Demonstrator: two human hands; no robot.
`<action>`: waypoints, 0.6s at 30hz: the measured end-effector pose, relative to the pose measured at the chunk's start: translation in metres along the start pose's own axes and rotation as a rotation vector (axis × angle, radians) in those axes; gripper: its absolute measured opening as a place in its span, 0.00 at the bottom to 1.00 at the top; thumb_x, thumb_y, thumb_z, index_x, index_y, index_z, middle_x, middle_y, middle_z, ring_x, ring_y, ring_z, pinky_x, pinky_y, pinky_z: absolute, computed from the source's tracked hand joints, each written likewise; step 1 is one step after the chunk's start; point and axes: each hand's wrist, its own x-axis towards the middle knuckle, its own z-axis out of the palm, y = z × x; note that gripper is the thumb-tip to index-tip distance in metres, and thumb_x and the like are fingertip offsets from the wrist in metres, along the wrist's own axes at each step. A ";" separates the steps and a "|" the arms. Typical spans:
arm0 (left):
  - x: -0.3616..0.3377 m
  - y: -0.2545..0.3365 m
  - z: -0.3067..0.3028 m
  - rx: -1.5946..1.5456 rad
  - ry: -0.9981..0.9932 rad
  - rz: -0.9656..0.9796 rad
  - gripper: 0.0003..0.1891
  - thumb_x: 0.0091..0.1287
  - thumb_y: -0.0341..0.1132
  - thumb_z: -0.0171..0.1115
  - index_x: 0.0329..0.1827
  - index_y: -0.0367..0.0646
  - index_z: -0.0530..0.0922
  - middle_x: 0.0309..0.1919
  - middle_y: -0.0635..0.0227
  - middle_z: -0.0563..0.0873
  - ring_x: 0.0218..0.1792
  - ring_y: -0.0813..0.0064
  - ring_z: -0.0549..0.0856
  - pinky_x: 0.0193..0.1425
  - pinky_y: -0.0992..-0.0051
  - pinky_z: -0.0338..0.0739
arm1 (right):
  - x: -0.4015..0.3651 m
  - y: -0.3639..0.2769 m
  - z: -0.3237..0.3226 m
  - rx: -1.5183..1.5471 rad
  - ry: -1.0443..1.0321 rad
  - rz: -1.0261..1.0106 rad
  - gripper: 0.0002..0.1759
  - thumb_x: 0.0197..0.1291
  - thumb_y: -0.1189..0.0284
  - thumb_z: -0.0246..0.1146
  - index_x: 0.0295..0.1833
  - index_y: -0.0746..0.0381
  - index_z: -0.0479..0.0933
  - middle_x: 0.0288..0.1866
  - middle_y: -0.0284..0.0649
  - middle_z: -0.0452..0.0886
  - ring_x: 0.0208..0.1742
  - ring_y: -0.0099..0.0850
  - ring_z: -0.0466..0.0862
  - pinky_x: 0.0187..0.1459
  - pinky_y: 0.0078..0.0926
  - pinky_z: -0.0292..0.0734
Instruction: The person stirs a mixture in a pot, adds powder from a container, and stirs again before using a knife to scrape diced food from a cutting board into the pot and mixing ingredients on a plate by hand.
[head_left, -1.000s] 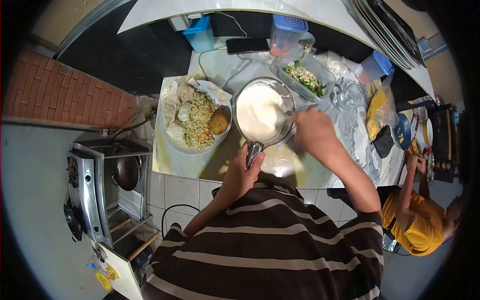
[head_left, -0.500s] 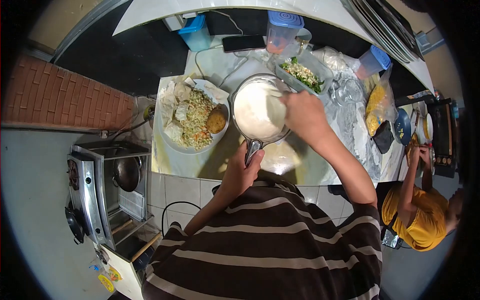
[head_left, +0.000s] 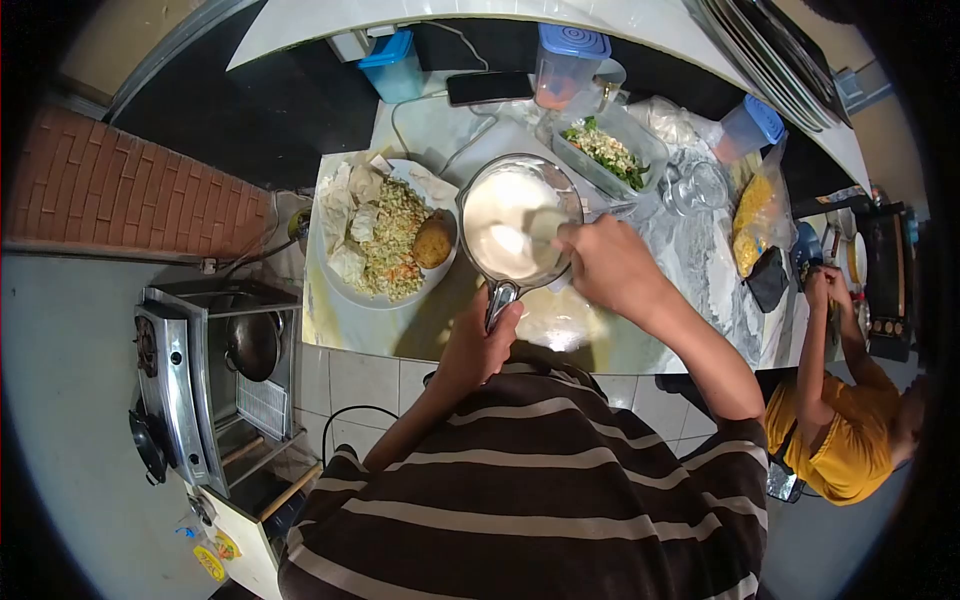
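A saucepan point(head_left: 466, 222) with a shiny rim holds a creamy white mixture point(head_left: 508, 215). Its short grey handle point(head_left: 502, 296) points toward me, and my left hand point(head_left: 477, 345) is wrapped round it. Over the pan's right rim, my right hand point(head_left: 615, 268) is closed on a utensil point(head_left: 545, 228) whose end dips into the mixture; motion blur hides its exact kind. Left of the pan stands a large plate point(head_left: 350, 290) with chopped vegetables point(head_left: 390, 245), a brown rounded lump point(head_left: 434, 240) and crumpled wrappers point(head_left: 348, 190).
Behind the pan are a plastic container of chopped greens point(head_left: 605, 150), a phone point(head_left: 490, 88) with a cable and a lidded tub point(head_left: 570, 65). A bag of yellow food point(head_left: 752, 215) lies to the right. Beyond it, a person in yellow point(head_left: 840, 430) works. A stove point(head_left: 175, 350) stands at left.
My right hand has moved down and slightly left along the pan's rim, carrying the utensil through the mixture. My left hand keeps its hold. The other person's hands have shifted a little.
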 end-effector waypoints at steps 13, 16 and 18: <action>0.000 -0.002 0.007 0.072 -0.009 0.079 0.10 0.78 0.38 0.56 0.46 0.42 0.68 0.20 0.76 0.71 0.15 0.86 0.69 0.16 0.80 0.63 | -0.010 0.020 0.015 0.042 -0.177 0.061 0.10 0.61 0.75 0.60 0.41 0.62 0.86 0.35 0.58 0.84 0.43 0.51 0.87 0.48 0.46 0.82; -0.002 -0.003 0.009 0.037 -0.059 0.045 0.10 0.78 0.38 0.56 0.46 0.42 0.68 0.20 0.75 0.71 0.15 0.86 0.68 0.16 0.79 0.63 | 0.006 0.031 0.012 0.274 -0.221 0.100 0.11 0.66 0.71 0.59 0.37 0.67 0.83 0.29 0.53 0.83 0.32 0.47 0.83 0.42 0.42 0.77; -0.004 0.000 0.006 -0.041 -0.091 0.010 0.09 0.78 0.38 0.56 0.47 0.43 0.67 0.20 0.75 0.70 0.14 0.86 0.67 0.16 0.80 0.63 | 0.013 0.034 0.003 0.464 -0.239 0.091 0.13 0.69 0.71 0.59 0.34 0.69 0.79 0.23 0.51 0.78 0.25 0.38 0.75 0.34 0.38 0.71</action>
